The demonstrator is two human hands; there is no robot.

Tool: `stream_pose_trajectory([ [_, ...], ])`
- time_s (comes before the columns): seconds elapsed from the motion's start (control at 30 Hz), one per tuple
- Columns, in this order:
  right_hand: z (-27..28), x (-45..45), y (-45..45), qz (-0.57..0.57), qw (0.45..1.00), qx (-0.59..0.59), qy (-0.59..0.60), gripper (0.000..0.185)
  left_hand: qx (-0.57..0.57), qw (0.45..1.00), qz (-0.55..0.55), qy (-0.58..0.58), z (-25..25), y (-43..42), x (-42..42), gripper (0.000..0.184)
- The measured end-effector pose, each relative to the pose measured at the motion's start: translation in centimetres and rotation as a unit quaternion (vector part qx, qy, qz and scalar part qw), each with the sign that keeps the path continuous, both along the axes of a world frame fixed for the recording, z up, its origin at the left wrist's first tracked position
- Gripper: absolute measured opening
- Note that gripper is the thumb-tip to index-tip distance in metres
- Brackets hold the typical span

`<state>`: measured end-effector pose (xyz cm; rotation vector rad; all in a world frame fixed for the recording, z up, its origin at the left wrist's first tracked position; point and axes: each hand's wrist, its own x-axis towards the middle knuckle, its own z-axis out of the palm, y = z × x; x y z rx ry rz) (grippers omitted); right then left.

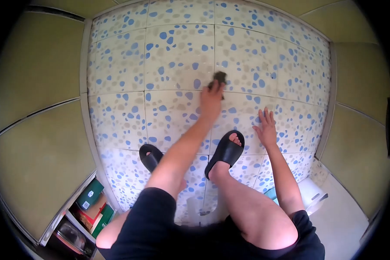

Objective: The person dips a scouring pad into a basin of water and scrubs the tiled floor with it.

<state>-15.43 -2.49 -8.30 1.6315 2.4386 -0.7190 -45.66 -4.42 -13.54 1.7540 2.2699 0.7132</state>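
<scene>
My left hand (211,102) is closed on a small dark scrubbing pad (220,78), which it presses against the tiled floor (177,56). Motion blurs the pad, so whether it is steel wool or cloth is unclear. Its fingers lie over the near side of the pad. To the right, my right hand (267,126) rests on the tiles with its fingers spread and nothing in it. The tiles are pale with blue and grey pebble spots, and they have a wet shine around the pad.
My feet are in black slides (226,151) on the floor, below the hands. Olive-coloured panels (39,65) border both sides. At lower left an open shelf holds a green box (90,194) and other packages. A white roll (310,194) stands by my right arm.
</scene>
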Motion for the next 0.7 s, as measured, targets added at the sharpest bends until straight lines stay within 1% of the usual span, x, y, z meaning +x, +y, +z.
stream_pose_trajectory([
  [0.07, 0.2, 0.0, 0.0, 0.003, 1.000, 0.006, -0.004, 0.084, -0.028, 0.998, -0.033, -0.042, 1.9, 0.8, 2.1, 0.054],
  [0.1, 0.3, 0.1, -0.1, 0.004, 1.000, 0.008, -0.007, 0.084, -0.007, 0.999, -0.007, -0.051, 1.4, 0.9, 2.0, 0.054],
  [0.17, 0.2, 0.1, -0.1, 0.003, 1.000, 0.008, -0.004, 0.083, 0.035, 0.996, 0.045, -0.065, -0.1, 0.6, -1.0, 0.055],
  [0.2, 0.1, 0.2, -0.1, 0.001, 1.000, 0.009, -0.003, 0.083, 0.038, 0.992, 0.044, -0.112, 3.1, 0.2, -4.7, 0.053],
  [0.23, 0.3, 0.3, -0.2, -0.002, 1.000, 0.006, -0.008, 0.083, 0.062, 0.993, 0.062, -0.074, 3.4, -0.7, -7.9, 0.049],
  [0.27, 0.3, 0.1, -0.1, -0.004, 1.000, 0.003, -0.013, 0.083, 0.109, 0.988, 0.105, -0.009, 2.4, -3.0, -11.1, 0.048],
  [0.3, 0.3, 0.0, 0.0, -0.005, 1.000, 0.000, -0.016, 0.082, 0.006, 0.986, 0.169, -0.009, 3.7, -5.3, -14.2, 0.044],
  [0.33, 0.2, -0.1, 0.0, -0.004, 1.000, 0.005, -0.013, 0.083, -0.033, 0.975, 0.220, 0.008, 2.3, -7.8, -18.1, 0.048],
  [0.4, 0.0, 0.1, -0.3, -0.003, 1.000, 0.013, -0.010, 0.083, -0.015, 0.944, 0.283, 0.170, -0.2, -13.3, -23.5, 0.052],
  [0.5, 0.2, -0.3, -0.3, -0.004, 1.000, 0.012, -0.016, 0.085, -0.076, 0.945, 0.283, 0.143, -1.1, -15.1, -26.3, 0.056],
  [0.53, 0.0, -0.6, -0.3, -0.006, 1.000, 0.010, -0.020, 0.086, -0.069, 0.944, 0.293, 0.136, -1.2, -13.8, -25.6, 0.053],
  [0.6, -0.1, -0.7, -0.3, -0.008, 0.999, 0.008, -0.032, 0.089, -0.036, 0.956, 0.254, 0.145, -0.9, -10.6, -23.2, 0.053],
  [0.67, 0.2, -1.1, -0.4, -0.014, 1.000, 0.005, -0.028, 0.093, 0.005, 0.969, 0.216, 0.121, -0.9, -6.6, -20.1, 0.054],
  [0.7, 0.4, -1.2, -0.6, -0.017, 1.000, 0.003, -0.026, 0.095, 0.005, 0.982, 0.178, 0.069, 0.0, -4.5, -18.0, 0.055],
])
